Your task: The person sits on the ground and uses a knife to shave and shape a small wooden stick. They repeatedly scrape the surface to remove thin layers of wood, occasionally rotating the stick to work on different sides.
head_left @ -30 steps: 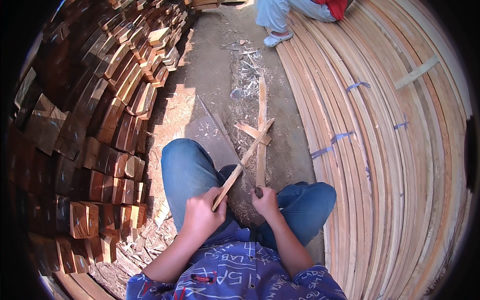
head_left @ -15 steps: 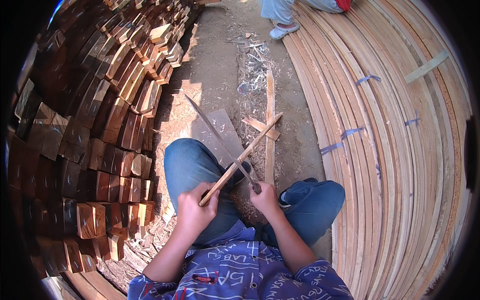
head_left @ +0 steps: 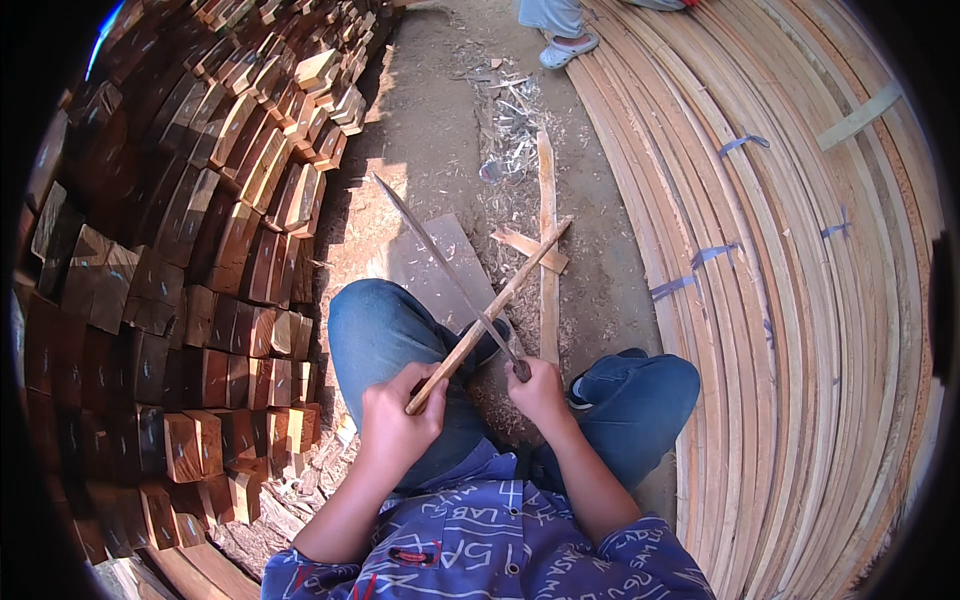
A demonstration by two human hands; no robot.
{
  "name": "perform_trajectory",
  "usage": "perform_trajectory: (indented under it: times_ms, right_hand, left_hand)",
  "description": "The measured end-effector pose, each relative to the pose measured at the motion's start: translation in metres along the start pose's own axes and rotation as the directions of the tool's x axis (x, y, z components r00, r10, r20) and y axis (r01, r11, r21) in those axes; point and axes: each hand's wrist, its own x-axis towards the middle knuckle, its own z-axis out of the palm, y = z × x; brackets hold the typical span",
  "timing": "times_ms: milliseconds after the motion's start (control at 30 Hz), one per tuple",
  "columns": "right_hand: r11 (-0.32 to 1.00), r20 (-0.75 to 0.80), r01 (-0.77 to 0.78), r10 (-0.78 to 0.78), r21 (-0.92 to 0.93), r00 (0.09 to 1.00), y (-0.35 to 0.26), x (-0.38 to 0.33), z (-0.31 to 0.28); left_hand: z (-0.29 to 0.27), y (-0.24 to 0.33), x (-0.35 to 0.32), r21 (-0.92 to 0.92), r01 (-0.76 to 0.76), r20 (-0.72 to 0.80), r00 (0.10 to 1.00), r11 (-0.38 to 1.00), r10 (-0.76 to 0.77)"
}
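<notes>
My left hand (head_left: 398,418) is closed around the near end of a wooden stick (head_left: 455,356), which slants away to the far right. In my right hand (head_left: 541,392) is the dark handle of a long knife (head_left: 438,260); its narrow blade points to the far left. Blade and stick cross in front of me, the two forming an X above the ground between my knees. Whether the edge touches the wood I cannot tell. Beyond them lie a long flat wood strip (head_left: 547,190) and a short piece of wood (head_left: 520,243) across it.
Sawn timber blocks (head_left: 190,330) are stacked high on the left. Long thin boards (head_left: 700,400), some tied with blue strips, fill the right. A flat grey sheet (head_left: 445,255) lies beyond my left knee. Shavings (head_left: 515,130) litter the ground. Another person's shoe (head_left: 568,50) shows at the top.
The whole view has shifted slightly, so the surroundings sit a little differently in it. Both hands keep their holds, and the knife and stick stay crossed much as before.
</notes>
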Motion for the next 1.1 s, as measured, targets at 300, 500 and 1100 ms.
perform_trajectory:
  times_ms: [300,500,1100]
  right_hand:
    - [0.986,0.045,0.158,-0.161,0.052,0.986,-0.056,-0.025,-0.024]
    - [0.99,0.007,-0.097,0.098,-0.106,0.995,-0.011,0.001,-0.013]
    - [0.991,0.006,-0.099,0.1,-0.092,0.995,-0.013,-0.001,-0.022]
  left_hand:
    - [0.003,0.001,0.003,-0.021,0.053,0.012,0.999,0.998,-0.053]
    - [0.003,0.006,0.004,0.015,0.003,0.021,1.0,1.0,-0.004]
    - [0.006,0.013,0.01,-0.017,0.024,-0.007,1.0,1.0,-0.024]
